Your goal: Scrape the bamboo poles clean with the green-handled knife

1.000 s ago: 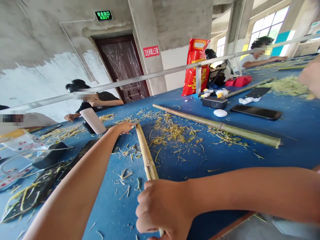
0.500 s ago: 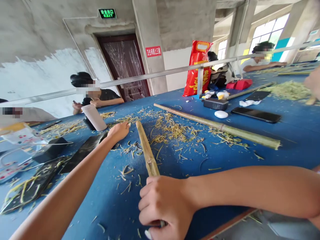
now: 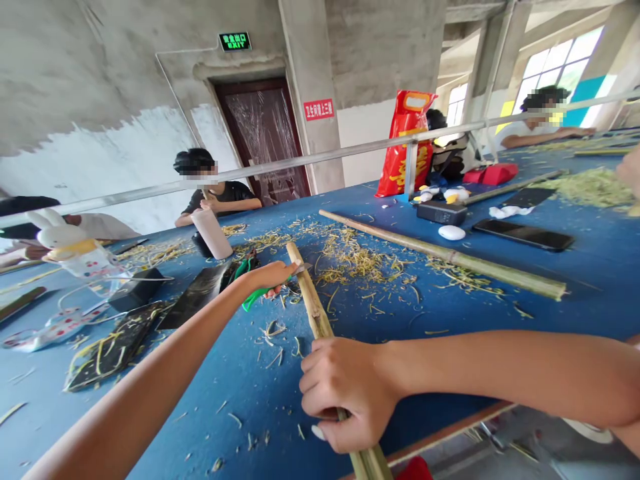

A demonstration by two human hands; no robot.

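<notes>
Scraping looks to be the step in hand at a blue, flat-topped desk (image 3: pixel 385 323), where a pale tan, knotted bamboo stick (image 3: pixel 315 308) slants from the near edge toward the middle; the next stroke would call for a steady hold and even pressure. Beside me, the person's right hand (image 3: pixel 345 393) is wrapped around the stick, while the left hand (image 3: pixel 274 275), fingers closed, holds a small grey metal blade (image 3: pixel 303 268) across its far end.

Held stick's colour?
The held stick is pale yellow-tan, greener at its near end; best in the head view.
</notes>
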